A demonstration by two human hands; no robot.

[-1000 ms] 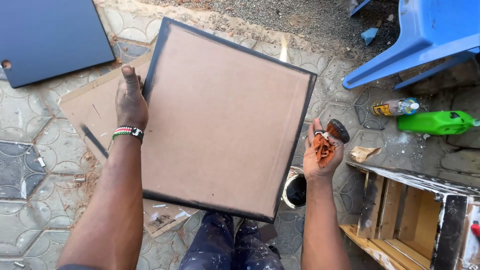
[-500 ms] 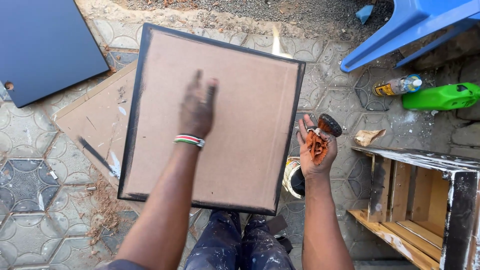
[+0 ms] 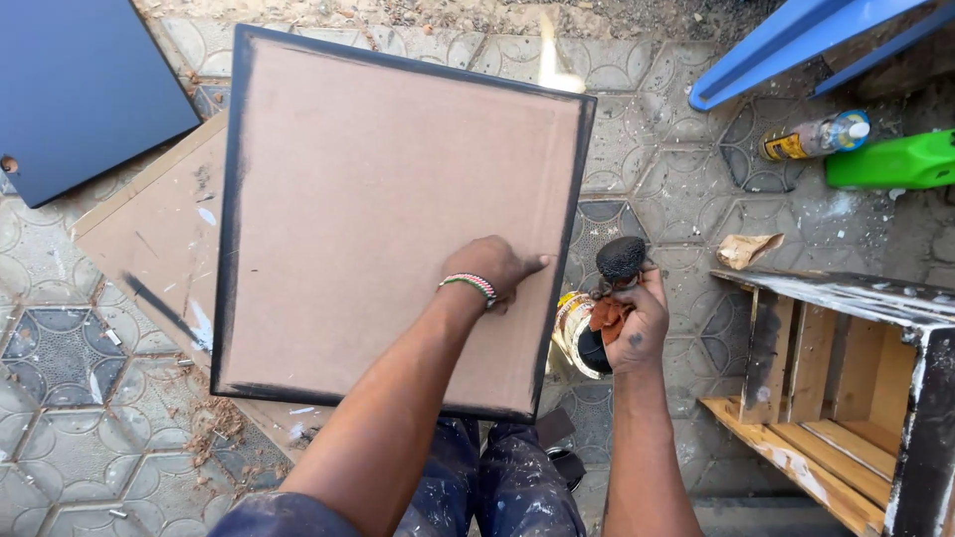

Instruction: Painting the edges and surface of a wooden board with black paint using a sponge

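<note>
Square brown board (image 3: 388, 219) — bare fibre face, edges rimmed black, smudged along left side. Sits across the person's knees, over a second brown sheet (image 3: 149, 229) on patterned paving. Left hand (image 3: 494, 268) lies palm-down on the board near its right edge, fingers loosely spread, gripping nothing. Right hand (image 3: 629, 318) closed round a dark sponge (image 3: 621, 259) and an orange rag (image 3: 605, 316) — just beside the board's right edge

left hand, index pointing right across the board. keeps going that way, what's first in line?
The left hand lies on the brown board, index toward its black right edge. Past that edge, likely the dark rounded tool head held up in the right hand, though depth between them is unclear.
</note>
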